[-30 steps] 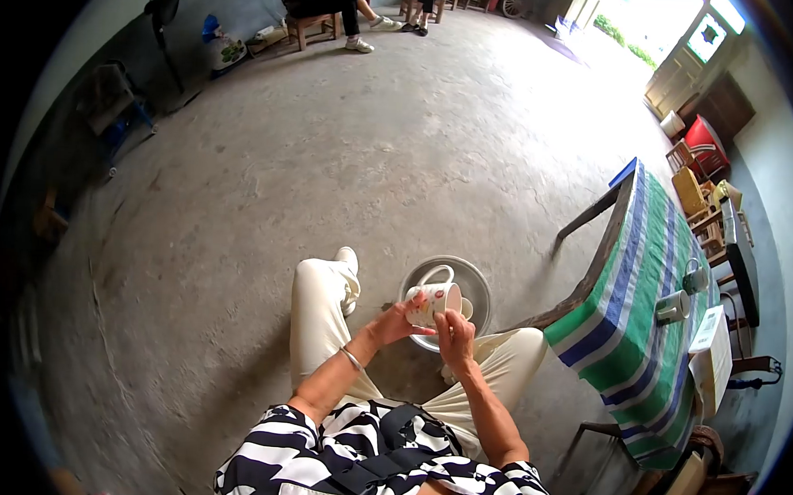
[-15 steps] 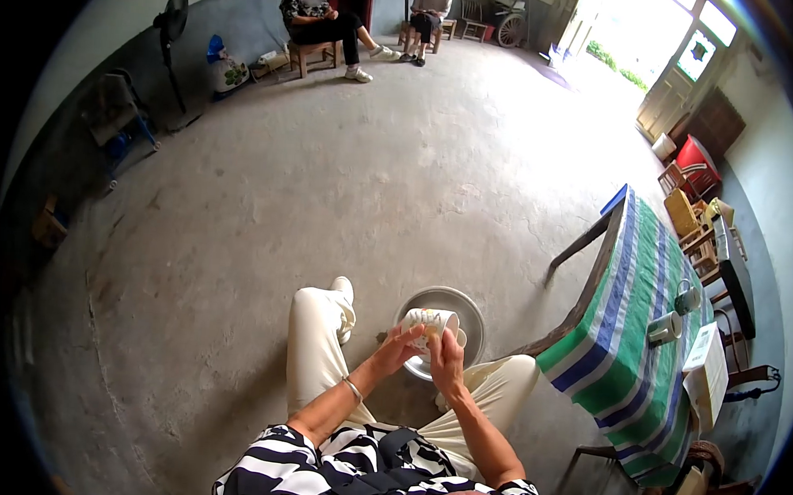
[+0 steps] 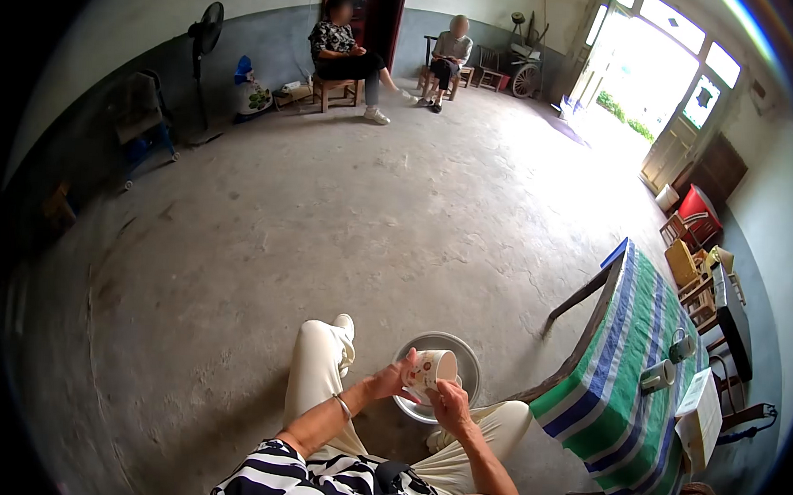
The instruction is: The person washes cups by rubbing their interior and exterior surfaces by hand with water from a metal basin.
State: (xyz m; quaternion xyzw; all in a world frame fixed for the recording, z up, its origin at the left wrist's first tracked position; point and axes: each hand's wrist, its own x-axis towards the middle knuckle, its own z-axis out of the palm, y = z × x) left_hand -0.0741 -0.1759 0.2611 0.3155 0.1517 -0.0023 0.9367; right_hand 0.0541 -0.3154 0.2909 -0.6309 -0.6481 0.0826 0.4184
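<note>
A white mug (image 3: 430, 370) with a small coloured pattern is between my two hands, tilted on its side with its mouth facing right. My left hand (image 3: 398, 379) is wrapped round its base end. My right hand (image 3: 451, 406) grips it near the rim, at the lower right; the fingertips are partly hidden. Below the mug, a round metal basin (image 3: 473, 368) stands on the floor between my legs. The mug and my hands hide much of the basin's inside.
At my right stands a table with a striped cloth (image 3: 611, 363), bearing two more mugs (image 3: 657, 377) and a white box (image 3: 700, 429). Two people sit on chairs by the far wall. A standing fan (image 3: 206, 31) is at the back left; an open doorway (image 3: 647, 77) lies back right.
The mug has turned in my hands, so more of its open mouth shows. My left hand has shifted to its base end. The view has tilted up, showing more of the far wall.
</note>
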